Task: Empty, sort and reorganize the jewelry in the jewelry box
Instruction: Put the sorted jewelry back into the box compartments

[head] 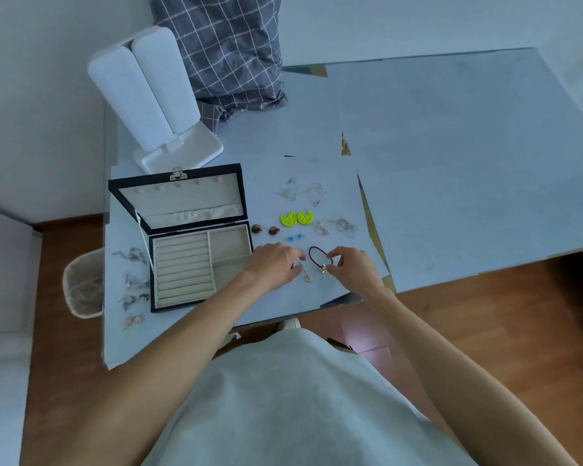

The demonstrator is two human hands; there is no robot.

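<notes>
Both hands work over loose jewelry beside the open box.

The right hand (354, 267) pinches a black cord bracelet (319, 259); the left hand (276, 264) pinches a small gold pin (306, 273). The jewelry box (182, 243) sits left on the table (451, 163), yellow earrings (297, 218) beyond.

The open jewelry box (186, 260) is set on the table (451, 163), with earrings (297, 218) spread to its right. More earrings (132, 280) are laid to its left, and a stand (155, 95) is placed behind it.
</notes>
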